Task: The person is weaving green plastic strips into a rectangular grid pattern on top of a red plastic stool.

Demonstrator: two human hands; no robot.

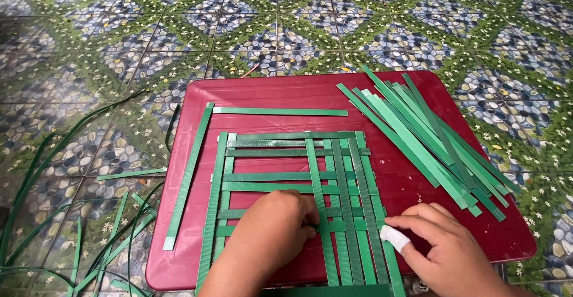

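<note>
A partly woven mat of green plastic strips [298, 183] lies on a dark red low table [268, 91]. My left hand [271, 234] rests curled on the weave's lower middle, fingers pinching at a vertical strip [316, 171]. My right hand [444, 246] presses on the weave's lower right edge; its forefinger wears a white bandage [395, 237]. Several vertical strips cross the horizontal ones on the mat's right half; the left half shows open gaps.
A fanned pile of loose green strips [430, 136] lies on the table's right side. One single strip [280, 112] lies above the weave, another long strip [188, 174] to its left. More strips and offcuts [113, 225] litter the patterned tile floor [89, 46] at left.
</note>
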